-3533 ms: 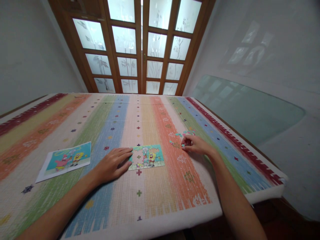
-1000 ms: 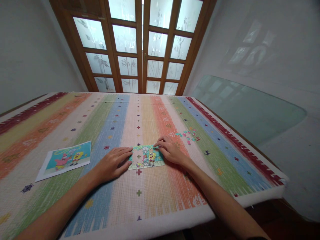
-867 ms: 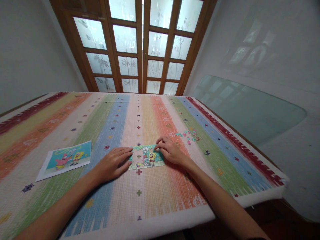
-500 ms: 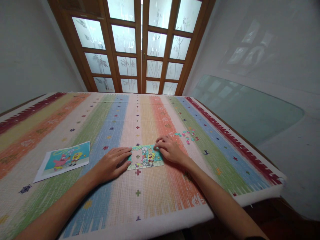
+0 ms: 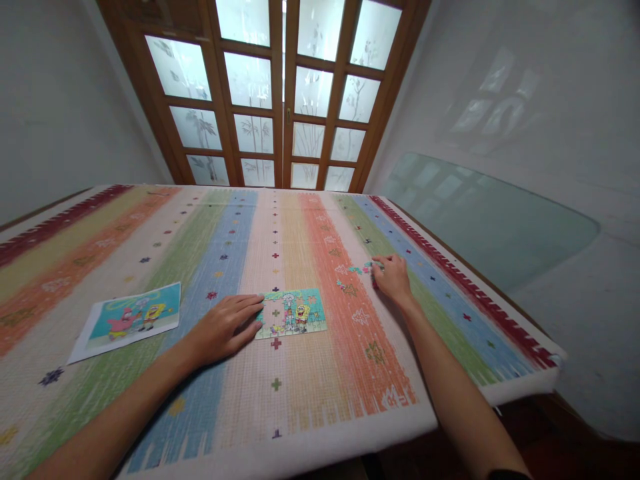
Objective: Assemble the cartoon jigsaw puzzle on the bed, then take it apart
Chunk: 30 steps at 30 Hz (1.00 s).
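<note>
A partly built cartoon jigsaw puzzle [image 5: 295, 312] lies on the striped cloth of the table [image 5: 310, 400]. My left hand [image 5: 225, 327] rests flat beside the puzzle's left edge, fingers stretched out and touching it. To the right, my right hand [image 5: 393, 275] is over a small cluster of loose puzzle pieces [image 5: 361, 270], fingers curled down onto them. What its fingertips hold is hidden.
A printed reference picture [image 5: 131, 319] of the cartoon lies at the left of the table. Wooden glazed doors [image 5: 280, 93] stand behind the table. A glass pane [image 5: 480, 213] leans by the right wall. The table's right edge runs close to my right hand.
My right hand has left the puzzle's upper right corner and moved right to the loose pieces. My left hand has stayed by the puzzle.
</note>
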Motion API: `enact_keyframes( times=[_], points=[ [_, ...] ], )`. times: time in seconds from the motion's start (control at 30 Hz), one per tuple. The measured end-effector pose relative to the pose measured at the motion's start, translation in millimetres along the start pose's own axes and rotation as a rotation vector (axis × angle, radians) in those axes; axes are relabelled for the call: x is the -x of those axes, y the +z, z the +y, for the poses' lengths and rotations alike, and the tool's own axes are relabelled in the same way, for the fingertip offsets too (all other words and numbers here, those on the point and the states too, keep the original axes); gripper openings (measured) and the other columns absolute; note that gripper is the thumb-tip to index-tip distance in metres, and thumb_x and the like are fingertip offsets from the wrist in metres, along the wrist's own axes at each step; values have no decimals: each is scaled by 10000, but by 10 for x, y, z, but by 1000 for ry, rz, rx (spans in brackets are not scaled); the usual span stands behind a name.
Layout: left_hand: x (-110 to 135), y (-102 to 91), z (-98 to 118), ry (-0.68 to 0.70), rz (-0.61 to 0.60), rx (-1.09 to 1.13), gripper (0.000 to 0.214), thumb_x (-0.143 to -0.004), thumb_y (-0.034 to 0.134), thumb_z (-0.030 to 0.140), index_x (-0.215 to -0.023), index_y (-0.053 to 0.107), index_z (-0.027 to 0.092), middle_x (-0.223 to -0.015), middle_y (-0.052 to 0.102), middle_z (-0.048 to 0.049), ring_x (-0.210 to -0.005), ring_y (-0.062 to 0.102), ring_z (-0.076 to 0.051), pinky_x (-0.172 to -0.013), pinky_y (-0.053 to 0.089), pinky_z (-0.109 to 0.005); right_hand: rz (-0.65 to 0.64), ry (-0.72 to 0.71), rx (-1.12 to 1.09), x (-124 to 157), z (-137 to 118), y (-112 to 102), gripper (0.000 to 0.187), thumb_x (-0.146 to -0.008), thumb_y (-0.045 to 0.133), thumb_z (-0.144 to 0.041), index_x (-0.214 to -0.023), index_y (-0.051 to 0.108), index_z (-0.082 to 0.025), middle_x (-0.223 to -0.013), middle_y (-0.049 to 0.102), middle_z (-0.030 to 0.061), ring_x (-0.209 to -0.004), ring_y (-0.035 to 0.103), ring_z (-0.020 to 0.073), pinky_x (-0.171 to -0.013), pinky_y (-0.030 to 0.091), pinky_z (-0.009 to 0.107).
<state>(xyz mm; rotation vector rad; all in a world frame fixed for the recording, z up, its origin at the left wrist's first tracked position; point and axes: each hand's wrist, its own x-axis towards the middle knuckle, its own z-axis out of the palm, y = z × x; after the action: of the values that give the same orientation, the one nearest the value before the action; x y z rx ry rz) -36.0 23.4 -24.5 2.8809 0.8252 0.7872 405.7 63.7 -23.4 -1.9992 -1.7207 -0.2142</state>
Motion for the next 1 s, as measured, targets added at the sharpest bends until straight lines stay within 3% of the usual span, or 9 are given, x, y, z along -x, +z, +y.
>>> enact_keyframes(
  times=[0.2, 0.47, 0.73, 1.0],
  points=[
    [2, 6, -3, -5, 1, 16, 320, -1037, 515, 343, -1296, 630, 196, -1328, 668, -132, -1202, 650, -294, -1014, 551, -516, -38, -26, 12, -25, 198, 118, 373, -917, 474, -253, -1078, 796, -152, -1040, 655, 196, -1070, 545, 352, -965, 395, 511],
    [8, 0, -7, -13, -3, 28, 324, -1031, 525, 345, -1310, 628, 215, -1338, 664, -119, -1207, 647, -289, -1024, 545, -506, -23, 7, -25, -44, 148, 212, 332, -918, 550, -367, -999, 782, -144, -1000, 652, 191, -1032, 547, 348, -924, 417, 484],
    [7, 8, -8, -3, 2, 20, 320, -1037, 517, 341, -1307, 623, 205, -1337, 664, -125, -1206, 647, -290, -1016, 549, -505, -34, 20, -108, -118, 142, 235, 183, -835, 611, -313, -806, 742, -188, -881, 669, 135, -958, 583, 315, -907, 426, 471],
    [10, 0, -11, -13, -10, 21, 325, -1037, 515, 355, -1309, 623, 213, -1347, 659, -119, -1217, 642, -291, -1026, 544, -511, -1, -77, -161, -57, -12, 208, 257, -846, 622, -315, -992, 794, -191, -1031, 633, 159, -1055, 548, 334, -987, 416, 491]
  ],
)
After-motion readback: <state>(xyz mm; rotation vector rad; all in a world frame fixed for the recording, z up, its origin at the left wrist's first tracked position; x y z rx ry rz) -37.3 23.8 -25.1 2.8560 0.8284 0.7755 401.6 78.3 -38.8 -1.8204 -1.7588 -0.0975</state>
